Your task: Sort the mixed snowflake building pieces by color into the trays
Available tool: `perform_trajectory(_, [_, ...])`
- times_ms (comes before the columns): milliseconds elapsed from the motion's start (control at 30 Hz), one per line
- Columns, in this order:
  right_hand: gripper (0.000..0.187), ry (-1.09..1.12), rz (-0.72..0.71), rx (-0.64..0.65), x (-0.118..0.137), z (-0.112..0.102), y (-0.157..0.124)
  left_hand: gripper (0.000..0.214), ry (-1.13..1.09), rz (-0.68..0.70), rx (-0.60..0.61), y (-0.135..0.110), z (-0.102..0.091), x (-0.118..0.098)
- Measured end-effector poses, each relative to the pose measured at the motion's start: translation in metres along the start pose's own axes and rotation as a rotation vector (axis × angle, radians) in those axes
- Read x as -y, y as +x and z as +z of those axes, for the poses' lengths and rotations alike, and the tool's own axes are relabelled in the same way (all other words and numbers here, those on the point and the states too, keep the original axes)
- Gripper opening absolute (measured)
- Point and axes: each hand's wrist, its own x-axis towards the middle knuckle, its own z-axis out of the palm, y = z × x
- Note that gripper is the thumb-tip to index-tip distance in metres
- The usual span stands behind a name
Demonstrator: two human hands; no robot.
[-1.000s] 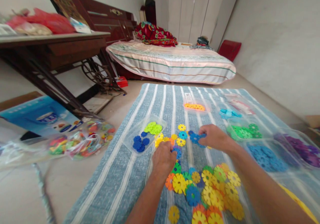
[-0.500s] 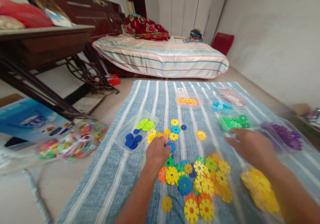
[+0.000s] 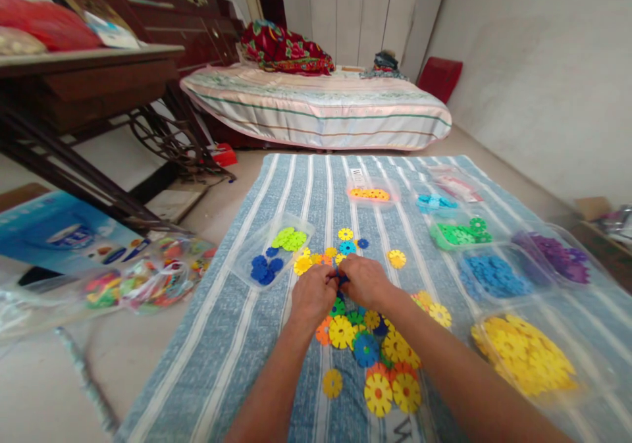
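Note:
My left hand (image 3: 312,293) and my right hand (image 3: 364,280) meet knuckle to knuckle over a loose heap of flat plastic flower discs (image 3: 376,354) on a blue striped cloth (image 3: 237,338). Both hands have curled fingers pinching at a dark blue disc (image 3: 340,278) between them; how much each one holds is hidden. Left of the hands stands a clear tray (image 3: 249,259) with blue and lime discs. On the right are trays of blue discs (image 3: 491,275), yellow discs (image 3: 526,357), green discs (image 3: 459,234) and purple discs (image 3: 560,257).
A small tray of orange discs (image 3: 369,194) and one of cyan discs (image 3: 434,203) lie farther back. Bags of mixed discs (image 3: 143,282) sit on the floor at left beside a dark sewing table (image 3: 89,87). A bed (image 3: 320,104) stands behind.
My right hand swung out to the trays on the right, let go of the blue discs it held, and came back to the middle beside my left hand.

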Motion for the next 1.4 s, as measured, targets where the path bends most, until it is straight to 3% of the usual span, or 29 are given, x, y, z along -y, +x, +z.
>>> perform_trajectory(133, [0.028, 0.023, 0.016, -0.009, 0.0, -0.006, 0.002, 0.013, -0.011, 0.017, -0.007, -0.008, -0.004, -0.001])
perform_trajectory(267, [0.024, 0.011, 0.03, 0.021, -0.003, -0.009, 0.007, 0.008, 0.005, 0.034, -0.011, -0.035, -0.009, -0.009])
perform_trajectory(400, [0.034, 0.104, 0.059, -0.061, -0.011, -0.001, 0.007, 0.013, 0.081, 0.143, 0.168, -0.072, -0.003, -0.023])
perform_trajectory(533, [0.009, 0.328, 0.081, -0.159, -0.024, 0.001, -0.005, 0.022, 0.175, 0.152, 0.283, -0.09, 0.008, -0.034])
perform_trajectory(633, [0.013, 0.522, 0.119, -0.255, -0.047, -0.015, -0.035, 0.023, 0.192, 0.151, 0.314, -0.091, 0.011, -0.036])
perform_trajectory(733, [0.015, 0.54, 0.243, -0.361, -0.088, -0.039, -0.078, 0.023, 0.176, 0.145, 0.315, -0.088, 0.011, -0.034])
perform_trajectory(867, [0.022, 0.269, 0.49, -0.404, -0.153, -0.058, -0.13, 0.018, 0.131, 0.139, 0.296, -0.087, 0.013, -0.032])
perform_trajectory(967, [0.029, 0.024, 0.649, -0.441, -0.172, -0.054, -0.148, 0.013, 0.094, 0.13, 0.256, -0.087, 0.015, -0.03])
perform_trajectory(1033, [0.031, 0.037, 0.63, -0.491, -0.158, -0.045, -0.148, 0.007, 0.067, 0.141, 0.21, -0.088, 0.014, -0.029])
perform_trajectory(1100, [0.028, 0.224, 0.462, -0.458, -0.126, -0.034, -0.143, 0.005, 0.017, 0.147, 0.169, -0.088, 0.012, -0.029])
perform_trajectory(1200, [0.02, 0.503, 0.155, -0.257, -0.069, -0.016, -0.13, 0.014, -0.145, 0.089, 0.134, -0.087, 0.007, -0.032])
perform_trajectory(1267, [0.015, 0.618, 0.023, -0.163, -0.04, -0.007, -0.122, 0.018, -0.295, 0.032, 0.129, -0.085, 0.005, -0.037])
perform_trajectory(1400, [0.009, 0.841, -0.036, -0.085, -0.024, -0.001, -0.115, 0.018, -0.475, -0.008, 0.155, -0.08, 0.005, -0.05])
